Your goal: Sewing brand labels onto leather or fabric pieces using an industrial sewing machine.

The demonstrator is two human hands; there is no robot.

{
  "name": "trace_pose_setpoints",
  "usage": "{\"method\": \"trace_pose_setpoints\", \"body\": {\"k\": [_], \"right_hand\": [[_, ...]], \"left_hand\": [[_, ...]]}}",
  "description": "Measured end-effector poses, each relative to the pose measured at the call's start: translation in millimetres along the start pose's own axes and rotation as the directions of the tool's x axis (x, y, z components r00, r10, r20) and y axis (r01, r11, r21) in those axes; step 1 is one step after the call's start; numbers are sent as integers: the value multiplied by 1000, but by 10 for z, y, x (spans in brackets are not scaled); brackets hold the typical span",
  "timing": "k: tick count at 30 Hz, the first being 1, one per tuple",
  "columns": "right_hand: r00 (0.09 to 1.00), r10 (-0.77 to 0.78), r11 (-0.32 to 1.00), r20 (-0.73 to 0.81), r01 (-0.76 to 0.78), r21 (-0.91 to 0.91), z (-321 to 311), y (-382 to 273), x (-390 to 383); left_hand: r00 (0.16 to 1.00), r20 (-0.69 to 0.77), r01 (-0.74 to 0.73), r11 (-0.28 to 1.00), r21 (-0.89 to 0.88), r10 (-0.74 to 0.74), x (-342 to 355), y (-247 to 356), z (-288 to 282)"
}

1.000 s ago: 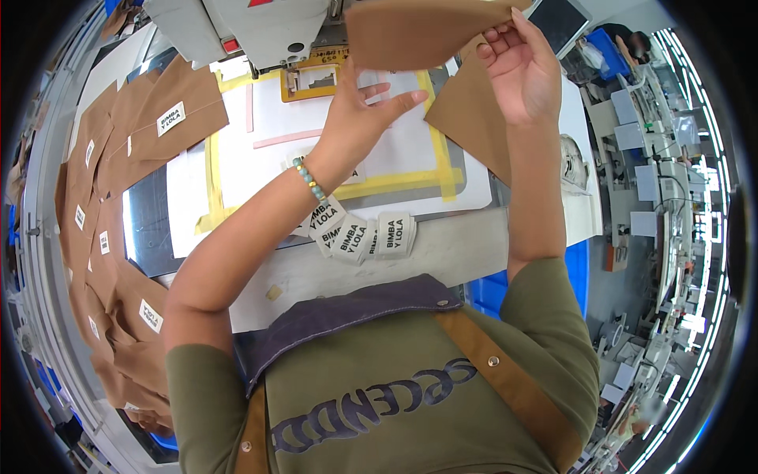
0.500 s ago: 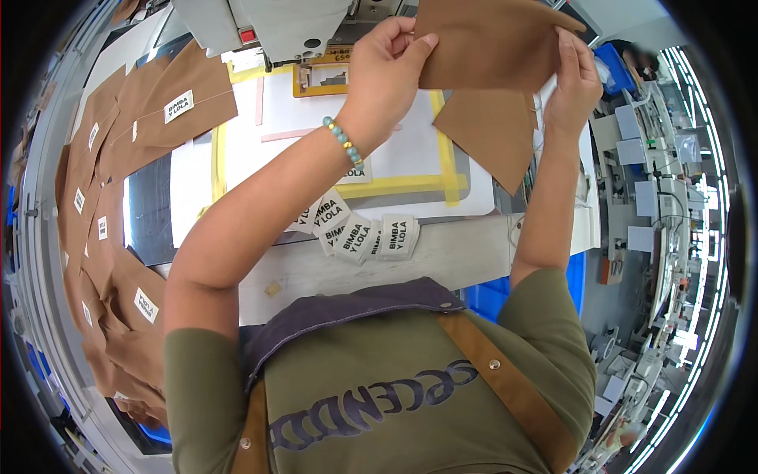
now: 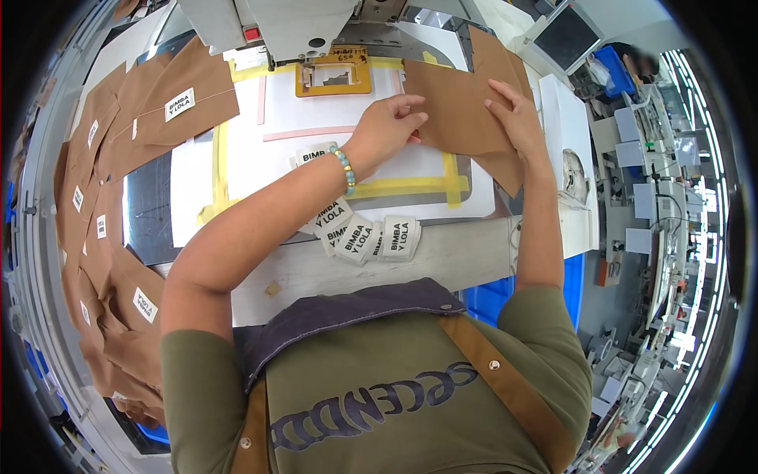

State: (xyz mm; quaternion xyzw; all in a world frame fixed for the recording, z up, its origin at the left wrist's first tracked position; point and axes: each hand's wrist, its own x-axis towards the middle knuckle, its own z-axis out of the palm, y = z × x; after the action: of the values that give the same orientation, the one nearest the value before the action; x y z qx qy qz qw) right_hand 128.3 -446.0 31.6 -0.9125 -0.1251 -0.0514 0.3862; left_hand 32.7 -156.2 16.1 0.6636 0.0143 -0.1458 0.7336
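A brown fabric piece (image 3: 454, 103) lies at the right of the white work board (image 3: 276, 170), overlapping another brown piece (image 3: 505, 59). My left hand (image 3: 387, 130), with a beaded bracelet at its wrist, is at the piece's left edge; thumb and forefinger are apart there. On the piece's right part rests my right hand (image 3: 517, 126), fingers spread. One white printed label (image 3: 313, 152) sits on the board beside my left wrist, partly hidden by it. Several more labels (image 3: 359, 239) are fanned out near the table's front edge.
A sewing machine head (image 3: 296, 31) stands at the back, with a yellow clamp frame (image 3: 351, 85) below it. Labelled brown pieces (image 3: 142, 118) are heaped at the left. Yellow tape (image 3: 379, 188) borders the board. A monitor (image 3: 564, 38) stands at the back right.
The brown piece has come down from raised in both hands onto the stack at right. My left hand's pinch has loosened, and my right hand now lies flat on the fabric.
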Motion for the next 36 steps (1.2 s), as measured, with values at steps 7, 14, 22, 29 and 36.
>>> {"method": "trace_pose_setpoints", "body": {"k": [7,14,22,29,36], "right_hand": [[788,-529,845,-316,523,-110,-164,-772,59],[970,-149,989,-193,145,-34,-120,-125,41],[1000,7,991,27,-3,-132,75,104,-84],[991,-45,999,126,43,18,386,-298,123],[965,-65,984,252,21,174,968,-622,535]], "left_hand": [[676,-128,-665,676,318,725,69,314,75],[995,-53,-84,995,51,86,86,327,56],[999,38,-3,1000,-25,4,165,34,-157],[999,-37,13,986,-167,-19,-262,59,-416],[991,-98,66,975,-213,-89,-644,111,-699]]}}
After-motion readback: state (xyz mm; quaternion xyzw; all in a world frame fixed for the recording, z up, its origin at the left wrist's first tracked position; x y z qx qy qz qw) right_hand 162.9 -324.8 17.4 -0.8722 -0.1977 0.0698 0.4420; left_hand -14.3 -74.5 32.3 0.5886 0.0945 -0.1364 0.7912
